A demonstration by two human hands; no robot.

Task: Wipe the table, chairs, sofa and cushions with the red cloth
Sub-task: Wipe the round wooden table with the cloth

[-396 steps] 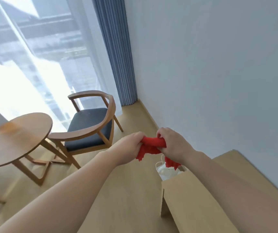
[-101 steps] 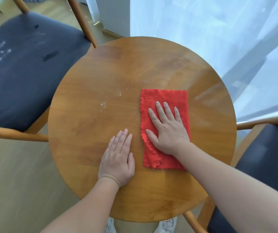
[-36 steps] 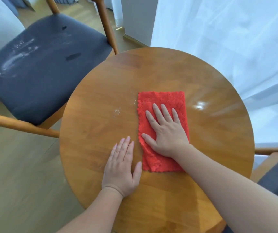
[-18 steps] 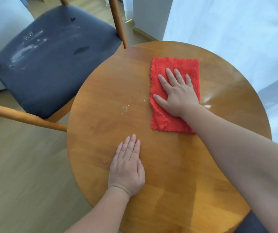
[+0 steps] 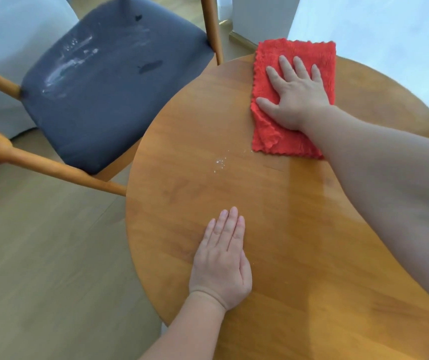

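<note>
1. Table point(image 5: 299, 242): round, warm brown wood, seen from above. A small scatter of white specks point(image 5: 220, 162) lies on it left of centre, just beside the cloth's near left corner.
2. Red cloth point(image 5: 268, 131): fluffy, folded to a rectangle, lying flat at the far side of the table; its far edge reaches over the rim.
3. Right hand point(image 5: 295, 100): palm down on the cloth, fingers point(image 5: 286, 67) straight and slightly spread, thumb out to the left, pressing the cloth to the wood.
4. Left hand point(image 5: 221, 263): flat on bare wood near the table's near left edge, well apart from the cloth; fingers straight and held together.
5. Chair point(image 5: 60, 170): wooden frame, to the left of the table. Its dark seat cushion point(image 5: 104, 100) bears whitish smears point(image 5: 70, 63) and two darker marks.
6. Floor point(image 5: 39, 255): pale wood planks.
7. Sheer curtain point(image 5: 390, 35): white, beyond the table at upper right.
</note>
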